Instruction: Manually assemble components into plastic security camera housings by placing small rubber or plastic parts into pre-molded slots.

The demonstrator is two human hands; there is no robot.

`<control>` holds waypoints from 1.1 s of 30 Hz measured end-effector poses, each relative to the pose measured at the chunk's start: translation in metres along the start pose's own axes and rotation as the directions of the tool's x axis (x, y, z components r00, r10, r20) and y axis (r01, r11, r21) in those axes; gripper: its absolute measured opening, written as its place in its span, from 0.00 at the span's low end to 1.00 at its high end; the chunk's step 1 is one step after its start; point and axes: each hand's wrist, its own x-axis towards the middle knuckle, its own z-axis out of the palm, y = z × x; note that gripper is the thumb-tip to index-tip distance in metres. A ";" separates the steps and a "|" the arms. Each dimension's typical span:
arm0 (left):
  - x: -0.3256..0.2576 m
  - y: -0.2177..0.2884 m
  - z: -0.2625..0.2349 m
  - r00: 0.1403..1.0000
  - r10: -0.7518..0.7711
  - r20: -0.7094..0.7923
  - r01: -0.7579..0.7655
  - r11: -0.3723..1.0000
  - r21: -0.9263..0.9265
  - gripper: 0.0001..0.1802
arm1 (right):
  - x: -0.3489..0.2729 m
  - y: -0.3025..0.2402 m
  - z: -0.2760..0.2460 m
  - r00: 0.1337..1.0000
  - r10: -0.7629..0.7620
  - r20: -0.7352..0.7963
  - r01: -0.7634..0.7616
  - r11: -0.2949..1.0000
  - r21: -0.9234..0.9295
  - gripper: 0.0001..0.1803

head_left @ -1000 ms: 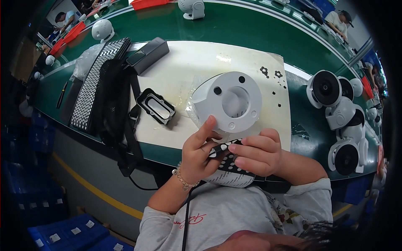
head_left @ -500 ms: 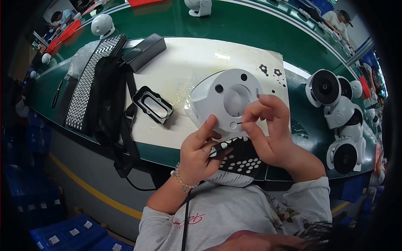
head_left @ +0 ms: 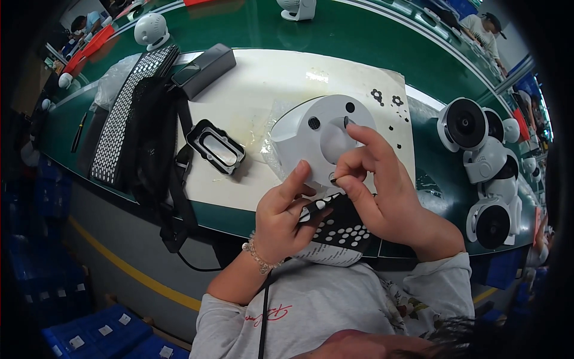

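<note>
A white rounded device base (head_left: 293, 146) lies on the white board, its underside up. Black round pads fill two spots on its rim. My right hand (head_left: 379, 185) is over its near right side. The thumb tip, with a small dark pad (head_left: 333, 180) at it, is at a round recess near the lower rim. Another dark pad (head_left: 346, 121) shows at the stretched index fingertip. My left hand (head_left: 286, 218) is closed on a curled black sticker sheet (head_left: 344, 235) with round white gaps, below the base. Its thumb points up beside the base.
To the left are an open black-rimmed case (head_left: 216, 148), a grey box (head_left: 206, 70), a black strapped bag (head_left: 149, 131) and a dotted sheet (head_left: 122, 128). Several white cameras (head_left: 463, 124) crowd the right side. Flower-shaped marks dot the board (head_left: 287, 66). People sit beyond the green table (head_left: 239, 30).
My right hand has moved left and down, bringing the thumb and its dark pad onto the lower recess. The index finger now covers part of the base's hollow. The left hand barely shifts.
</note>
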 end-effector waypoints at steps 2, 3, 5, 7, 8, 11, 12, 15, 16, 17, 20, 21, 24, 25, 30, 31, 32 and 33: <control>0.000 0.000 0.000 1.000 0.006 -0.005 -0.006 1.000 0.000 0.12 | 0.000 -0.002 0.001 1.000 -0.021 -0.022 0.018 0.988 -0.151 0.30; 0.001 0.000 0.000 1.000 -0.005 0.000 0.005 1.000 0.000 0.11 | 0.000 -0.003 0.001 1.000 -0.022 -0.021 0.018 0.988 -0.151 0.30; 0.001 0.000 0.000 1.000 -0.014 0.004 0.014 1.000 0.000 0.11 | -0.001 -0.006 0.003 0.979 -0.203 -0.033 0.168 0.881 -0.443 0.29; 0.000 -0.001 0.001 1.000 0.000 -0.008 0.000 1.000 -0.029 0.11 | -0.013 -0.007 0.005 0.971 -0.239 -0.010 0.198 0.828 -0.525 0.29; 0.000 -0.002 0.001 1.000 0.000 -0.010 -0.001 1.000 -0.026 0.11 | -0.018 -0.006 0.005 0.962 -0.271 0.018 0.228 0.770 -0.596 0.30; 0.001 -0.001 0.000 1.000 0.015 0.000 -0.015 1.000 -0.010 0.11 | -0.022 -0.016 -0.008 0.985 -0.075 0.153 0.145 0.836 -0.529 0.23; 0.001 0.000 0.000 1.000 -0.008 0.009 0.008 1.000 -0.013 0.11 | -0.023 -0.011 -0.009 0.986 -0.075 0.150 0.144 0.834 -0.532 0.23; 0.001 0.001 0.000 1.000 -0.025 0.018 0.025 1.000 -0.015 0.12 | -0.022 0.013 -0.014 0.950 -0.227 -0.215 0.087 0.853 -0.515 0.14; 0.000 0.001 0.000 1.000 -0.023 0.016 0.023 1.000 -0.011 0.12 | -0.021 0.019 -0.018 0.968 -0.116 -0.221 0.032 0.935 -0.353 0.11; 0.000 0.001 0.001 1.000 -0.020 0.019 0.020 1.000 -0.016 0.12 | -0.019 0.023 -0.021 0.978 -0.005 -0.208 -0.033 0.983 -0.180 0.09; -0.001 -0.001 -0.002 0.996 0.001 0.089 -0.001 1.000 -0.009 0.11 | -0.015 0.024 -0.021 0.985 0.043 -0.170 -0.070 0.985 -0.157 0.05; 0.000 0.000 -0.001 0.996 0.001 0.090 0.000 1.000 -0.009 0.11 | -0.015 0.024 -0.021 0.987 0.049 -0.151 -0.078 0.979 -0.189 0.05; 0.001 0.000 0.003 1.000 -0.019 -0.006 0.019 1.000 -0.021 0.12 | -0.014 0.021 -0.027 0.995 0.050 -0.083 -0.073 0.951 -0.301 0.06; 0.001 -0.001 0.004 1.000 -0.018 -0.008 0.018 1.000 -0.020 0.12 | -0.014 0.022 -0.026 0.995 0.053 -0.083 -0.075 0.951 -0.300 0.06; 0.002 0.000 0.004 1.000 -0.018 -0.017 0.018 1.000 -0.017 0.12 | -0.023 0.027 -0.025 0.932 -0.356 -0.069 0.170 0.599 -0.783 0.07; 0.002 0.000 0.004 1.000 -0.023 -0.012 0.022 1.000 -0.012 0.11 | -0.024 0.027 -0.027 0.932 -0.357 -0.069 0.171 0.597 -0.784 0.07; 0.002 0.000 0.003 1.000 -0.026 -0.008 0.026 1.000 -0.005 0.11 | -0.023 0.028 -0.030 0.914 -0.404 -0.022 0.218 0.536 -0.816 0.09; 0.002 0.001 0.002 1.000 -0.022 -0.010 0.022 1.000 -0.004 0.11 | -0.022 0.028 -0.032 0.893 -0.448 0.029 0.263 0.470 -0.843 0.11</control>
